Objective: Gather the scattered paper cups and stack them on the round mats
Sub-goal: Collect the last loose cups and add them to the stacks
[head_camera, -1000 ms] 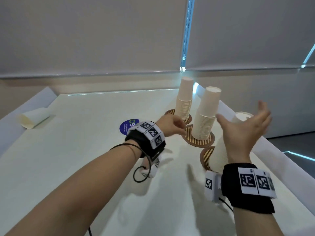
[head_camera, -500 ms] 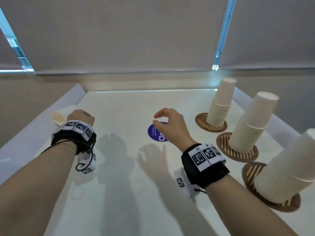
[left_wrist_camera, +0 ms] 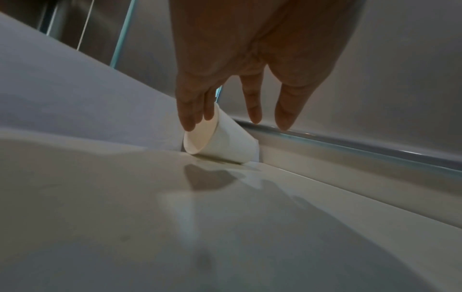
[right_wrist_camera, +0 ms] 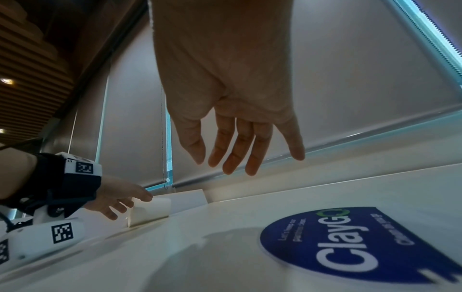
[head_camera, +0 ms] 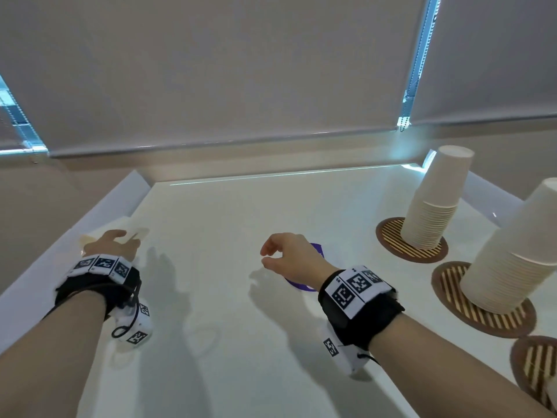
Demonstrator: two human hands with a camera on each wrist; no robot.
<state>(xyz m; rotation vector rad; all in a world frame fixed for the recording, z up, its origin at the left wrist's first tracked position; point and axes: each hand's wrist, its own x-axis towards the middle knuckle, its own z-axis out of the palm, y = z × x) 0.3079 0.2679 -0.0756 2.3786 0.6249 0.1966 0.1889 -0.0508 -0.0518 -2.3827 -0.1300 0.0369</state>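
A single white paper cup [left_wrist_camera: 225, 144] lies on its side at the table's left edge, against the raised rim. My left hand [left_wrist_camera: 237, 126] reaches over it with straight fingers [left_wrist_camera: 190, 116] touching its mouth end; the thumb stays apart from it. In the head view the left hand [head_camera: 111, 242] hides most of that cup [head_camera: 139, 234]. My right hand [head_camera: 266, 257] hovers mid-table, loosely curled and holding nothing. Two tall stacks of cups [head_camera: 437, 200] [head_camera: 512, 251] stand on striped round mats [head_camera: 391, 236] [head_camera: 446, 285] at the right. A third mat [head_camera: 533, 363] shows at the lower right edge.
A blue round sticker [right_wrist_camera: 350, 243] lies flat on the white table under my right hand. Raised white rims [head_camera: 105, 212] border the table on the left and right. Window blinds and a sill stand behind the far edge.
My left hand moved from the stacks across to the lone cup at the left edge and opened over it. My right hand left the near stack and came to mid-table.
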